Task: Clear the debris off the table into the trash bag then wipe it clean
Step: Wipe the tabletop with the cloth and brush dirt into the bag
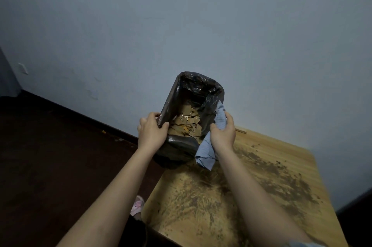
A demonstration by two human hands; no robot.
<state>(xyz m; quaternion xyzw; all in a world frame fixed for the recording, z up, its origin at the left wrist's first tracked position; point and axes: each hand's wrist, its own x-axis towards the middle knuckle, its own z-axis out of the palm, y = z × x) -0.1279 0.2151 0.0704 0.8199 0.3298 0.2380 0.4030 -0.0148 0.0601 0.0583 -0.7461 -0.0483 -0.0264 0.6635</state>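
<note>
1. My left hand grips the near left rim of the bin lined with the black trash bag, fingers curled over the edge. My right hand holds the bunched blue cloth against the bin's right rim, thumb pinching it.
2. The bin tilts toward me at the wooden table's far left corner. Torn brown scraps lie inside the bag.
3. To do this well, I judge the bin's mouth should sit at or below the table edge, steadied by the left hand, so swept debris drops in and none falls to the floor.
4. The remaining dirt is smeared across the tabletop, below and to the right of my right hand, apart from the bin.
</note>
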